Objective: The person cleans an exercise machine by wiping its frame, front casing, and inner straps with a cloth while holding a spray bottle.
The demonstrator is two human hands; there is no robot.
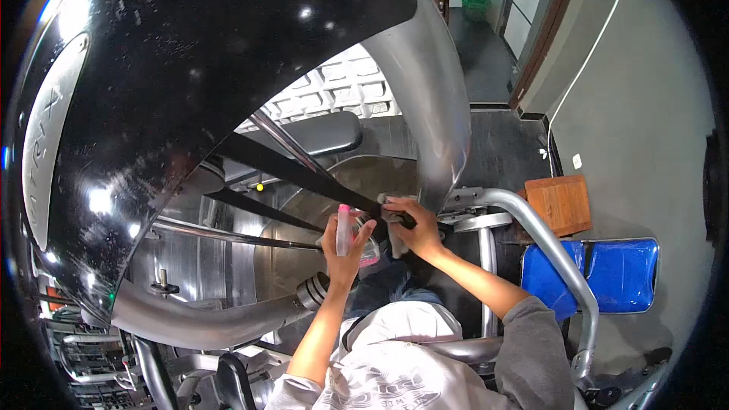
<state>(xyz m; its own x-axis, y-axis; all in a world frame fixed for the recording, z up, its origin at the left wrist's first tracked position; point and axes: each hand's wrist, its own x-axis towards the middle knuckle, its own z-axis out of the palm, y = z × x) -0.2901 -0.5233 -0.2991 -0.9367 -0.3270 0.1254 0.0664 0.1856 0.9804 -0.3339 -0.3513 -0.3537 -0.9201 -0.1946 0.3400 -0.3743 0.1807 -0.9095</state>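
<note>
My left hand (pixel 341 252) is wrapped round a clear spray bottle (pixel 369 252) with a pink and whitish top. Just to its right, my right hand (pixel 418 229) grips a grey cloth (pixel 396 241), pressing it around the lower part of a black belt (pixel 304 175). The belt runs down at a slant from under the big black cover (pixel 175 45) of a gym machine. Chrome rods (pixel 235 237) lie on both sides of the belts. My right fingers partly hide the cloth.
A thick curved silver tube (pixel 437 99) frames the machine. To the right stand a bent grey rail (pixel 558 258), a blue folding chair (pixel 623 275) and a wooden stool (pixel 558 205). A padded black bench (pixel 319 133) lies behind the rods, and a green basket (pixel 475 5) is by the doorway.
</note>
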